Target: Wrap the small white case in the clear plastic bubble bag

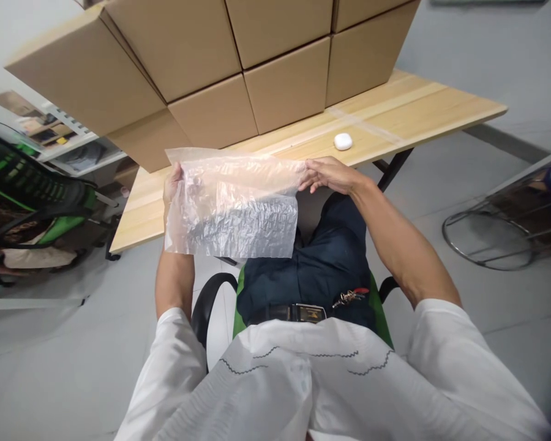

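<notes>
A crinkled, see-through plastic sheet or bag is stretched out flat between my hands, over my lap and the near edge of the table. My left hand grips its upper left side, partly hidden behind the plastic. At the upper right corner my right hand pinches the plastic between thumb and fingers, the other fingers loosely curled. A small white rounded case lies on the wooden table, just beyond my right hand.
Stacked cardboard boxes stand along the back of the table. To the left are a green and black chair and a white shelf with assorted items. A metal rack with a round base ring stands at the right.
</notes>
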Demonstrator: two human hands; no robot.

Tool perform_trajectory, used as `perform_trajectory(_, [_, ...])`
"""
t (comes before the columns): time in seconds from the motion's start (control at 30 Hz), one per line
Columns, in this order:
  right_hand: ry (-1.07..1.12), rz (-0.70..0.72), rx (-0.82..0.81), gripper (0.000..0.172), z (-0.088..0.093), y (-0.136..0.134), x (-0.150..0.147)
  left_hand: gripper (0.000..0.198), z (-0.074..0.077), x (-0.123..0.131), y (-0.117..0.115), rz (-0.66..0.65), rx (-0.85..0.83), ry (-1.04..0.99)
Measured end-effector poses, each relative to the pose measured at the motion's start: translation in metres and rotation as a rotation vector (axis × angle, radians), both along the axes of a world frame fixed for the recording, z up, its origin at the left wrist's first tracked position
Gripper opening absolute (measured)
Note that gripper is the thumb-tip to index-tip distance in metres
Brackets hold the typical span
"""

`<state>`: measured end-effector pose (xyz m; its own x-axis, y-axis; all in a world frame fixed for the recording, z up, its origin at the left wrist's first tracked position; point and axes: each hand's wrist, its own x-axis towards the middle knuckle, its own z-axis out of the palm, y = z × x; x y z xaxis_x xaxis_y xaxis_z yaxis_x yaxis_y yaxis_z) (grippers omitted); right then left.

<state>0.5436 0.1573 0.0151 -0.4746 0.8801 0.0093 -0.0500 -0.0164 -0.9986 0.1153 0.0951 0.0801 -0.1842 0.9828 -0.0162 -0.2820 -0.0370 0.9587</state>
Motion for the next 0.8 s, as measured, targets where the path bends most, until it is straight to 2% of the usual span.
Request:
perform_trajectory(0.17, [0.018, 0.012, -0.009, 0.045, -0.001, -0.002, -0.004, 0.079, -0.010, -0.003, -0.002, 0.015, -0.070, 0.038])
perform_trajectory(0.4, [-0.048, 0.019, -0.008, 0.033, -0.003, -0.002, -0.011, 0.066, -0.010, 0.001, -0.007, 0.044, -0.098, -0.059])
perform_trajectory(0.57, [-0.075, -0.010, 0.005, 0.035, -0.008, -0.001, -0.013, 0.057, -0.016, -0.011, 0.003, 0.095, -0.106, -0.151])
perform_trajectory(0.8, [-0.034, -0.035, 0.037, 0.042, -0.006, -0.001, -0.015, 0.059, -0.027, -0.015, 0.007, 0.044, -0.070, -0.169])
